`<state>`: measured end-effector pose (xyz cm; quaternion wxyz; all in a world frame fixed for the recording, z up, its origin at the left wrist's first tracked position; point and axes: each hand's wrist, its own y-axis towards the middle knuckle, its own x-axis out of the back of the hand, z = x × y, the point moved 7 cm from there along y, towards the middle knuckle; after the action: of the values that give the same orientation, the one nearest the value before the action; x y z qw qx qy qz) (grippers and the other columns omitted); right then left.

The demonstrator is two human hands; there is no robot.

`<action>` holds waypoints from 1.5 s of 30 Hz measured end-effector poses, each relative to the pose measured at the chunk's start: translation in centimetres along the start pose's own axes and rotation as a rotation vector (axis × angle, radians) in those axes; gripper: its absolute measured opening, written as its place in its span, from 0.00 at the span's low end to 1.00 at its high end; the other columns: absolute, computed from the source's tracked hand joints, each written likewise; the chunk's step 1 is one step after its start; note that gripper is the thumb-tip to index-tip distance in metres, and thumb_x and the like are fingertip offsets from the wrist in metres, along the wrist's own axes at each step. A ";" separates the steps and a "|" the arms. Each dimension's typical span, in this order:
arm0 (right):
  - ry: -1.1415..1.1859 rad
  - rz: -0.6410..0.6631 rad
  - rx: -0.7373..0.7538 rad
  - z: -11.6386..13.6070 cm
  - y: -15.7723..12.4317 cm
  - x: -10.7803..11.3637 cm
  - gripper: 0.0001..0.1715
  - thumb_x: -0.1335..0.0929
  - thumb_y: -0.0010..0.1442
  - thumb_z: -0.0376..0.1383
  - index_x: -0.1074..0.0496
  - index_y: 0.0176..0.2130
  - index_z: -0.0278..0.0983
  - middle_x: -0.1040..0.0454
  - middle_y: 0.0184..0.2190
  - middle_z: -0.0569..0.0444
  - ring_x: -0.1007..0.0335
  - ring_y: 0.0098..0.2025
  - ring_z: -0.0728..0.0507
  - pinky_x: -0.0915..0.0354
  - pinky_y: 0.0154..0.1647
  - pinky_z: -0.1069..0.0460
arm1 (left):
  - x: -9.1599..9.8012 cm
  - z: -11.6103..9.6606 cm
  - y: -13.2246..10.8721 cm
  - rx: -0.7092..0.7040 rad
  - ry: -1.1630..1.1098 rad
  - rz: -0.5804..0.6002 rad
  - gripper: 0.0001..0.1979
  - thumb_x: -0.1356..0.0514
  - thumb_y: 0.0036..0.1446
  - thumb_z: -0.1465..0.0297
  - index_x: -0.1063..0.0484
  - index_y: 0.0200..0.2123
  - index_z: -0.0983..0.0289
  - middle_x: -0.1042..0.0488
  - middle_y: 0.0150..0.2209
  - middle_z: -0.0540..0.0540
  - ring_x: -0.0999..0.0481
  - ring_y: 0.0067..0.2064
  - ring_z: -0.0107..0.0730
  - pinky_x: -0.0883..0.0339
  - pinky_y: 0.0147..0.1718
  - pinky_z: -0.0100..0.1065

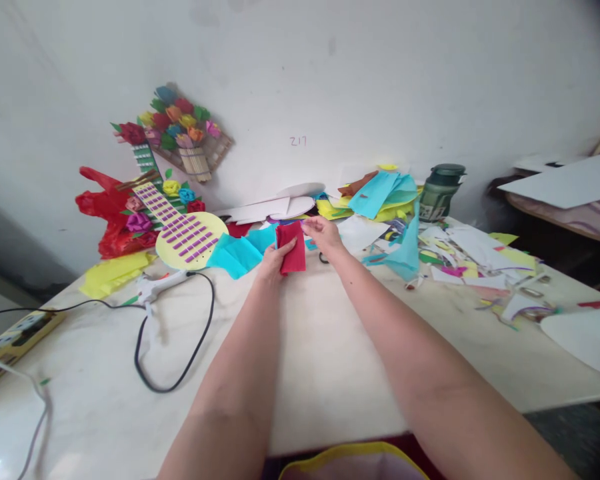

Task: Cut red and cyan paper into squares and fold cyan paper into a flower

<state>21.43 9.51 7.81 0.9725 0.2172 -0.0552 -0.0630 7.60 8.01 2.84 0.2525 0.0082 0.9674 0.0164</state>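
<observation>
Both arms reach forward over the counter [325, 373], elbows low, hands meeting near its middle. The left hand [278, 259] has its grip clamped on the red paper [295, 253], thumb laid across the front. The right hand [325, 235] bends inward at the paper's upper right corner, fingertips close together; whether that grip pinches the paper, I cannot tell. The red paper is held up between the hands, just right of the blue paper [243, 255]. At the back right stands a lidded green bottle [437, 193], contents unclear. On the wall, a stick vase [195, 165] holds colourful flowers [174, 119].
</observation>
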 end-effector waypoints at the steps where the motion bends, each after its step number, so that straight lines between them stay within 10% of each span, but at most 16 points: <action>1: 0.039 0.001 -0.010 -0.1 0.0 -0.1 0.15 0.33 0.46 0.40 0.30 0.35 0.36 0.27 0.32 0.53 0.31 0.33 0.48 0.35 0.30 0.54 | -0.1 0.0 0.0 0.001 0.008 0.009 0.18 0.30 0.33 0.70 0.27 0.31 0.70 0.24 0.27 0.55 0.26 0.26 0.30 0.32 0.27 0.29; 13: 0.039 0.057 0.011 -1.5 -0.2 -0.9 0.17 0.32 0.44 0.44 0.41 0.19 0.38 0.45 0.15 0.63 0.47 0.18 0.53 0.42 0.19 0.56 | -0.2 0.3 0.1 0.010 0.021 0.037 0.19 0.30 0.34 0.69 0.27 0.33 0.69 0.23 0.30 0.58 0.25 0.27 0.32 0.30 0.30 0.31; 28: -0.132 -0.109 -0.024 -1.7 0.3 1.3 0.11 0.33 0.42 0.39 0.38 0.18 0.37 0.38 0.15 0.61 0.42 0.21 0.50 0.42 0.24 0.55 | 2.0 -0.9 0.6 -0.047 0.016 -0.059 0.19 0.30 0.34 0.64 0.28 0.29 0.69 0.24 0.27 0.57 0.23 0.32 0.38 0.29 0.32 0.34; 45: -0.329 -0.286 -0.220 -3.7 0.4 4.1 0.08 0.35 0.47 0.40 0.33 0.25 0.37 0.33 0.20 0.56 0.37 0.23 0.47 0.38 0.25 0.53 | 4.6 -2.7 0.9 -0.267 0.196 -0.290 0.18 0.34 0.40 0.61 0.40 0.18 0.64 0.41 0.14 0.45 0.36 0.20 0.22 0.44 0.19 0.23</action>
<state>26.03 10.83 4.95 0.9494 0.1023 -0.1745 -0.2404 2.26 9.00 2.94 0.1559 -0.1662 0.9676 0.1083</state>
